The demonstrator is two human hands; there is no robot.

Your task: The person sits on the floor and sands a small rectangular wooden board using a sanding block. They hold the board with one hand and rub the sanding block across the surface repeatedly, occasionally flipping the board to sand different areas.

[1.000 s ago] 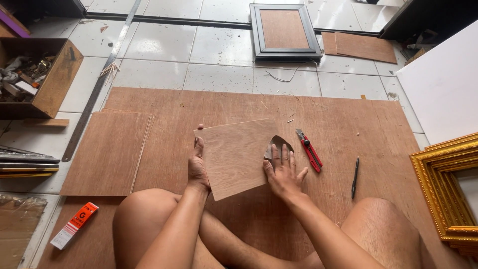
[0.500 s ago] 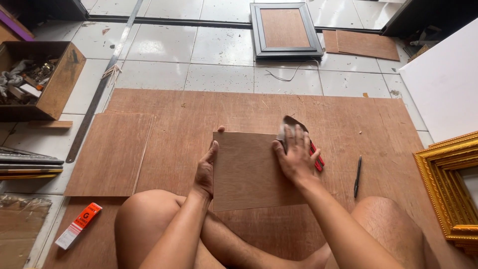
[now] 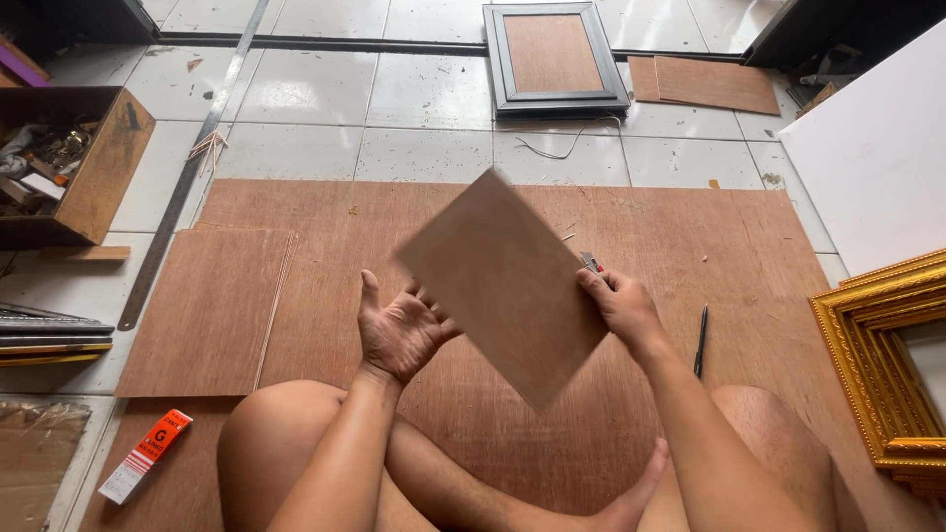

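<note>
Plywood floor sheet [image 3: 690, 246]; right hand [image 3: 621, 307] grips tilted brown panel [image 3: 503, 281]; left hand [image 3: 399, 330] open.

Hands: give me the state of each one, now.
Left hand: open, palm up, at the board's lower left edge.
Right hand: closed on the board's right edge, holding it tilted.

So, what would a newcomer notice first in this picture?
A brown hardboard panel is tilted in mid-air at the centre, gripped at its edge by the right hand, with the open left hand under its other side. A gold picture frame lies at the right edge, and a black frame lies on the tiles at the top.
</note>
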